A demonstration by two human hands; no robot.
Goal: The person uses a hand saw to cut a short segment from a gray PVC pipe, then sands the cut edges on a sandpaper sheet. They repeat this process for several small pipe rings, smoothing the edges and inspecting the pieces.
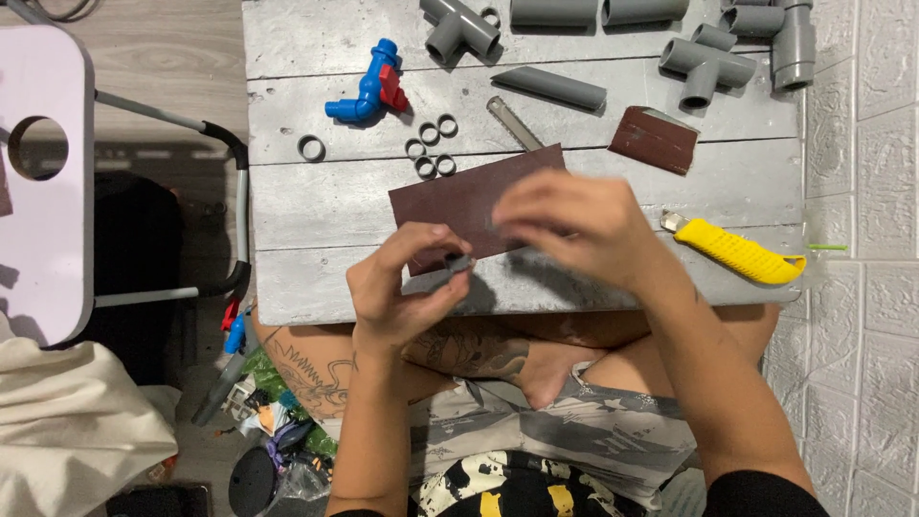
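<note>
**Both hands meet over the sandpaper**

The left hand comes up from the lap with the forearm near vertical in the head view, wrist bent slightly inward. Its thumb and fingers are pressed together in a pinch on a small grey ring, held just above the front plank of the bench.

The right hand reaches in from the right, forearm slanting down toward the elbow, palm turned down. Its fingers curl toward the ring and the left fingertips; the hand is blurred, so whether its grip closes on anything cannot be told.

The ring sits between the two hands, at the left fingertips and just beside the right fingers, over the lower edge of the brown sandpaper lying flat on the bench.

Behind the sandpaper lie more loose rings, with another ring off to the left, a blue valve with a red handle, grey pipe pieces and tee fittings. A folded sandpaper scrap lies to the right rear, and a yellow knife lies near the right wrist.
</note>
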